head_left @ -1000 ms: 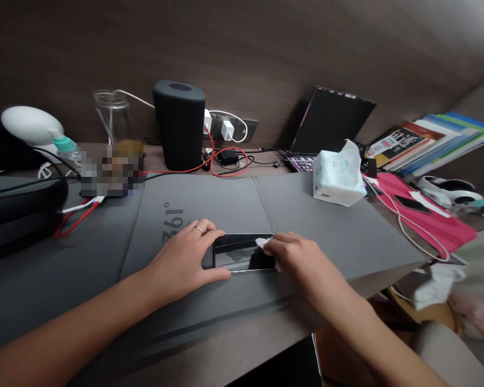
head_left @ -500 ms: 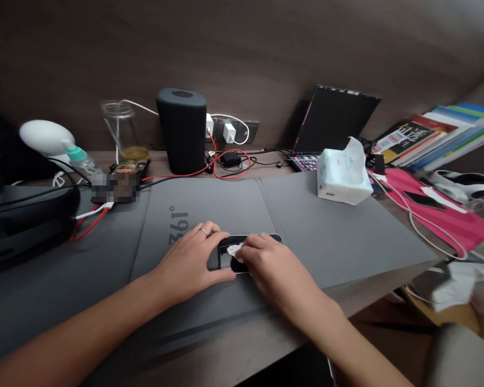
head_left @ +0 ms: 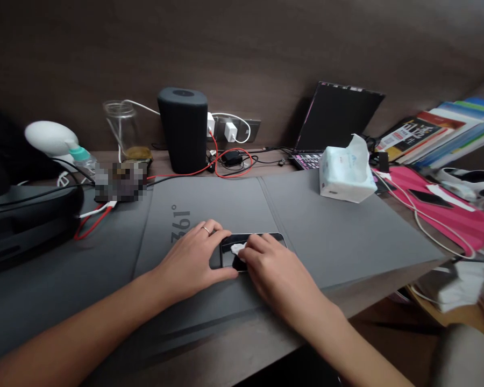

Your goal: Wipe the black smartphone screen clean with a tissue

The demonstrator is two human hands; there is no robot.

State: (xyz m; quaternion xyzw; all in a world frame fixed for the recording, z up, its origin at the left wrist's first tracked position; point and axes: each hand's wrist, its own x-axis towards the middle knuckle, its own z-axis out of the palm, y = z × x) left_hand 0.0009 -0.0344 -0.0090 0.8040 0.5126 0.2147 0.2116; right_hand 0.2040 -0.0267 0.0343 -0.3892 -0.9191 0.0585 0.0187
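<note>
A smartphone [head_left: 228, 259] with a dark screen lies flat on the grey desk mat [head_left: 210, 199]. My left hand [head_left: 193, 255], a ring on one finger, steadies its left end, thumb on the near edge and fingers on the far edge. Pinched in the fingertips of my right hand [head_left: 272, 263] is a crumpled white tissue [head_left: 237, 248], pressed against the phone's screen. My right hand covers much of the phone's right half.
Behind the mat stand a dark speaker [head_left: 183, 131], a glass jar [head_left: 123, 129] and tangled cables. A tissue pack [head_left: 344, 172] sits to the right, before an open laptop [head_left: 341, 118]. Books [head_left: 439, 131] and headphones [head_left: 468, 180] are at far right; a black headset-like object [head_left: 36, 215] at left.
The whole view has shifted slightly. Both hands keep nearly the same place on the phone, with the tissue still on its screen.
</note>
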